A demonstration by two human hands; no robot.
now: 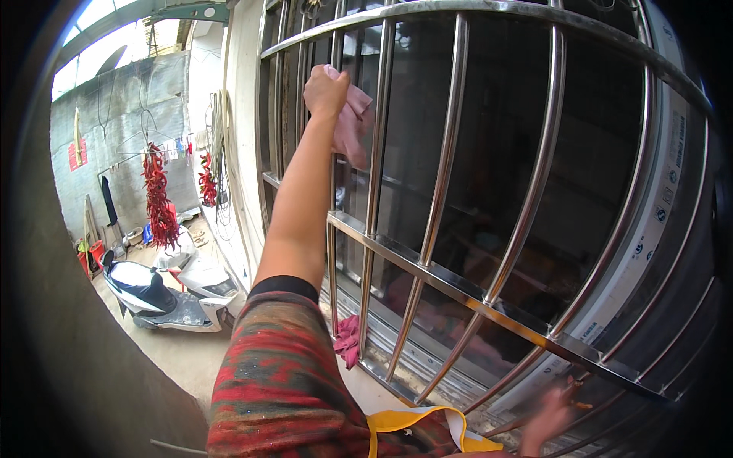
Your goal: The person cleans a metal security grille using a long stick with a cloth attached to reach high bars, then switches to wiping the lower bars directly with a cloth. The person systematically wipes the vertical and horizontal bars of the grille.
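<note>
My left hand (325, 91) is raised at arm's length, closed around a pale pink cloth (350, 129). The cloth hangs down against the upright bars of a stainless steel window grille (451, 143). Behind these bars is a dark glass window pane (504, 126) with faint reflections. Low at the right, my right hand (547, 417) is blurred beside the lower bars; whether it grips one is unclear. A darker pink cloth (347, 340) is bunched at the foot of the bars, near the sill.
A white scooter (177, 303) stands in the yard to the left. Bunches of red chili peppers (157, 194) hang on a line near a grey wall (123, 114). Cables (220, 143) run down the white wall beside the grille. A yellow-edged strap (401, 421) crosses my front.
</note>
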